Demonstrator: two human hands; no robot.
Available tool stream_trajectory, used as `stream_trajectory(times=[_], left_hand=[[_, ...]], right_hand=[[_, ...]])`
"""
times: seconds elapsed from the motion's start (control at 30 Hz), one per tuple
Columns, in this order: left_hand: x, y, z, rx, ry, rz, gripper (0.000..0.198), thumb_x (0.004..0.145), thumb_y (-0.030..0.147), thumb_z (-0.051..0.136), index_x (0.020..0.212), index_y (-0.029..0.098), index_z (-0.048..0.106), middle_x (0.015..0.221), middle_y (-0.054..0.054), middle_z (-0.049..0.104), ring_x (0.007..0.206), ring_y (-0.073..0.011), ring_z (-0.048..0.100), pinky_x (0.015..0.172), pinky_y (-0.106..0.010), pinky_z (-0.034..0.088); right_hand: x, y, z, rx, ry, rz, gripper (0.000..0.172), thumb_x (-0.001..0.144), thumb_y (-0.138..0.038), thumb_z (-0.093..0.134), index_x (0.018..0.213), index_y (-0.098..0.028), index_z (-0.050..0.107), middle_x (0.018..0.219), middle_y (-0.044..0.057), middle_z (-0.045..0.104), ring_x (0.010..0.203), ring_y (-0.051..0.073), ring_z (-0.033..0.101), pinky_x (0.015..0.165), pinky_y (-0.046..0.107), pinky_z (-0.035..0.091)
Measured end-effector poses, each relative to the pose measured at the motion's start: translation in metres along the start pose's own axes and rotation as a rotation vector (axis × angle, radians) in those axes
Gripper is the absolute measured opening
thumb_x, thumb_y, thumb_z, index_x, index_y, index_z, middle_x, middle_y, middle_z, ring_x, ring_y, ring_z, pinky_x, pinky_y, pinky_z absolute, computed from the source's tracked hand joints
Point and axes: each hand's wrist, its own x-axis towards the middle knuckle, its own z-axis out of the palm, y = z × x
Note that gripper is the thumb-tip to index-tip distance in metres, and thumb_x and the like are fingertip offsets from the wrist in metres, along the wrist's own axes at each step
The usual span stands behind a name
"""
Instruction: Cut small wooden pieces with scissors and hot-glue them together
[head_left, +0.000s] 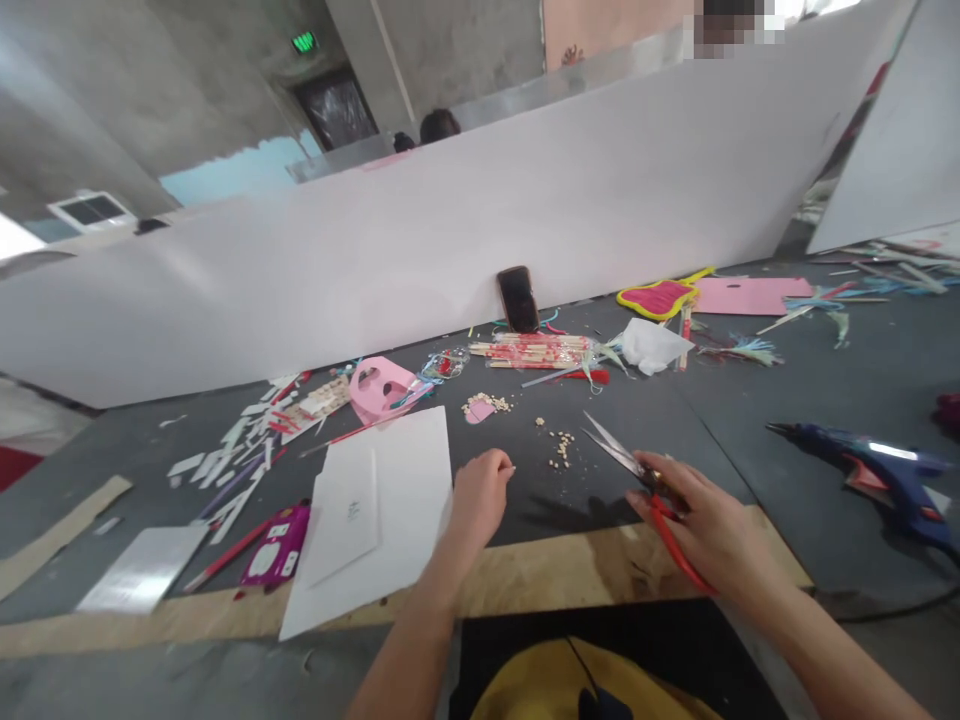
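My right hand (pixel 686 520) is closed on a pair of scissors (pixel 616 447) with red handles; the blades are slightly apart and point away over the table. Left of them, my left hand (pixel 482 492) is curled, its fingertips pinched together. Whatever lies between those fingertips is too small to make out. Just beyond the hands, small pale cut pieces (pixel 561 448) lie scattered on the dark surface. A small pink card shape (pixel 480 410) has more such pieces around its edge. White sheets of paper (pixel 409 470) lie beside my left hand.
A blue glue gun (pixel 877 470) with a cord lies at the right. At the back stand a phone (pixel 518 298) leaning on a white partition (pixel 420 270), bundled sticks (pixel 532 350) and crumpled white plastic (pixel 654 345). A purple packet (pixel 277 545) and scraps lie left.
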Motion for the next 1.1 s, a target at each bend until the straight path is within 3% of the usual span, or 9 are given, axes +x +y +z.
stream_trajectory(times=[0.07,0.17,0.3,0.47,0.73,1.0,1.1], left_hand=[[-0.007,0.004,-0.002,-0.213,-0.016,0.005,0.017,0.092,0.027,0.036,0.095,0.021,0.052,0.082,-0.001,0.065,0.066,-0.0120,0.061,0.064,-0.024,0.046],[-0.020,0.016,-0.006,-0.836,-0.005,-0.021,0.024,0.089,0.037,0.042,0.101,0.018,0.051,0.077,-0.001,0.063,0.054,-0.0103,0.059,0.055,-0.023,0.047],[-0.030,0.028,-0.013,-1.060,-0.001,-0.055,0.025,0.080,0.040,0.056,0.090,0.017,0.059,0.069,0.000,0.062,0.053,-0.0113,0.060,0.055,-0.023,0.047],[-0.031,0.028,-0.013,-1.105,-0.003,-0.105,0.016,0.077,0.033,0.060,0.078,0.018,0.058,0.058,0.002,0.060,0.054,-0.0132,0.061,0.056,-0.023,0.048],[-0.030,0.028,-0.016,-1.044,-0.051,-0.058,0.015,0.080,0.032,0.058,0.075,0.018,0.060,0.061,0.002,0.061,0.059,-0.0133,0.061,0.060,-0.023,0.048],[-0.031,0.032,-0.011,-0.979,-0.065,-0.116,0.016,0.080,0.033,0.056,0.075,0.017,0.059,0.067,0.001,0.063,0.057,-0.0128,0.062,0.058,-0.023,0.047],[-0.029,0.024,-0.011,-0.791,-0.053,-0.101,0.013,0.081,0.030,0.054,0.080,0.019,0.061,0.070,0.000,0.066,0.063,-0.0144,0.062,0.062,-0.024,0.047]], right_hand=[[-0.001,-0.011,0.004,0.043,-0.051,-0.004,0.034,0.084,-0.042,0.053,0.115,-0.026,0.054,0.100,0.004,0.065,0.080,0.016,0.064,0.066,0.025,0.052],[-0.001,-0.028,0.014,0.084,-0.170,-0.025,0.036,0.085,-0.042,0.052,0.117,-0.026,0.052,0.103,0.005,0.063,0.084,0.017,0.064,0.069,0.027,0.053],[0.002,-0.044,0.024,0.055,-0.223,-0.093,0.040,0.083,-0.042,0.054,0.118,-0.025,0.052,0.099,0.007,0.063,0.082,0.020,0.064,0.068,0.031,0.053],[0.005,-0.051,0.024,0.042,-0.251,-0.129,0.040,0.083,-0.042,0.053,0.118,-0.023,0.055,0.098,0.009,0.064,0.079,0.020,0.065,0.066,0.032,0.053],[0.001,-0.049,0.026,0.116,-0.310,-0.141,0.038,0.087,-0.041,0.050,0.120,-0.022,0.055,0.087,0.005,0.066,0.066,0.016,0.064,0.060,0.026,0.051],[-0.002,-0.040,0.029,-0.099,-0.230,-0.221,0.035,0.087,-0.043,0.050,0.114,-0.022,0.059,0.086,0.006,0.069,0.064,0.019,0.066,0.055,0.027,0.049],[0.015,-0.019,0.022,-0.234,-0.232,-0.086,0.037,0.087,-0.050,0.047,0.111,-0.024,0.059,0.085,0.005,0.070,0.066,0.020,0.067,0.051,0.027,0.046]])
